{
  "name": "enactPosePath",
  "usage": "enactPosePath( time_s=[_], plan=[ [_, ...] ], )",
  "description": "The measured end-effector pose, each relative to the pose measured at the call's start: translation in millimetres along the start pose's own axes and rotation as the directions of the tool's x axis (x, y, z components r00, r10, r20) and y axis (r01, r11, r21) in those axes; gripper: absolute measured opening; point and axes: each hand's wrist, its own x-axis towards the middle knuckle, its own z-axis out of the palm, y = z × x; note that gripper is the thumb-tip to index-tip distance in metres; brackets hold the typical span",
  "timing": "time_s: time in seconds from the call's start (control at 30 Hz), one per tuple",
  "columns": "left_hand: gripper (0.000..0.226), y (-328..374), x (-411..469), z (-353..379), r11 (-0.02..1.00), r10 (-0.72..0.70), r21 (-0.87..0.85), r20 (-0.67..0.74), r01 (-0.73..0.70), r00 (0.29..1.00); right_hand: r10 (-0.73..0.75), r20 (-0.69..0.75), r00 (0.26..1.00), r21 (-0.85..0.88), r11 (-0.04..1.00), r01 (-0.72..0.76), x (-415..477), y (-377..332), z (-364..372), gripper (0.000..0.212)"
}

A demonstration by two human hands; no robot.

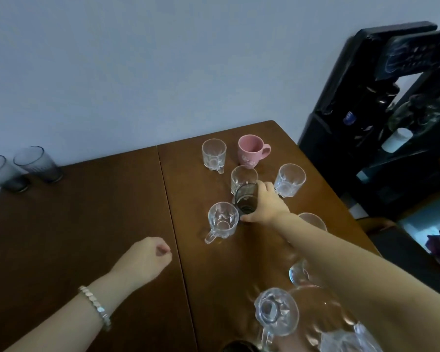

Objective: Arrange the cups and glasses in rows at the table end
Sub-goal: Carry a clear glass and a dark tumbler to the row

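Right hand (266, 204) is wrapped round the dark smoked glass (245, 199), thumb low near the base and fingers over the far side, right in the thick of the cluster on the right half of the worktop (87, 224). Whether the glass sits on the wood or hangs just off it, I can't tell from here.

It's a tight spot. A clear handled mug (222, 219) is touching or all but touching it on the near-left, and a plain clear glass (243, 177) stands just behind. So the smart play is to raise it straight up before carrying it anywhere; dragging sideways would likely knock the mug. Keep it upright and set the base down flat.

Further out, another clear handled mug (214, 154) and the pink mug (252, 151) stand side by side at the far edge, with a faceted glass (289, 180) to the right. That looks like a row taking shape, so I'd slot this one in line with even gaps.

Left hand (145, 260) is loosely curled, holding nothing, hovering near the worktop's centre seam.

Two grey tumblers (23, 168) wait well apart at the far-left corner, and more clear glassware (276, 311) crowds the near edge under the right forearm, so mind that arm.
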Motion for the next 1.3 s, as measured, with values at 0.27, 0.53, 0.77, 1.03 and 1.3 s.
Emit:
enactPosePath(
  time_s=[0.27,0.53,0.77,1.03,1.3],
  plan=[
    [0.075,55.5,33.7,32.8,0.993,0.111,0.032,-0.048,-0.110,0.993,0.044,-0.080,0.996,0.109,0.993,-0.036,-33.9,36.1,-13.1,0.109],
    [0.104,101.7,107.2,55.9,0.939,0.156,0.306,0.024,-0.156,0.987,-0.038,-0.136,0.990,0.064,0.997,0.047,-68.1,37.3,-59.7,0.112],
    [0.098,47.9,95.5,39.5,0.985,0.154,0.091,-0.071,-0.147,0.986,-0.065,-0.057,0.996,0.011,0.998,0.065,-79.0,0.7,-49.3,0.117],
    [0.083,-89.0,60.7,-78.2,0.972,0.162,0.216,-0.329,-0.093,0.930,-0.185,0.098,0.978,-0.054,0.980,0.191,-43.4,-133.3,13.5,0.115],
    [0.085,-184.5,109.4,-179.2,0.957,0.061,0.277,-0.484,0.087,0.873,-0.209,0.065,0.976,0.061,0.977,0.205,31.8,-275.1,71.5,0.109]
  ],
)
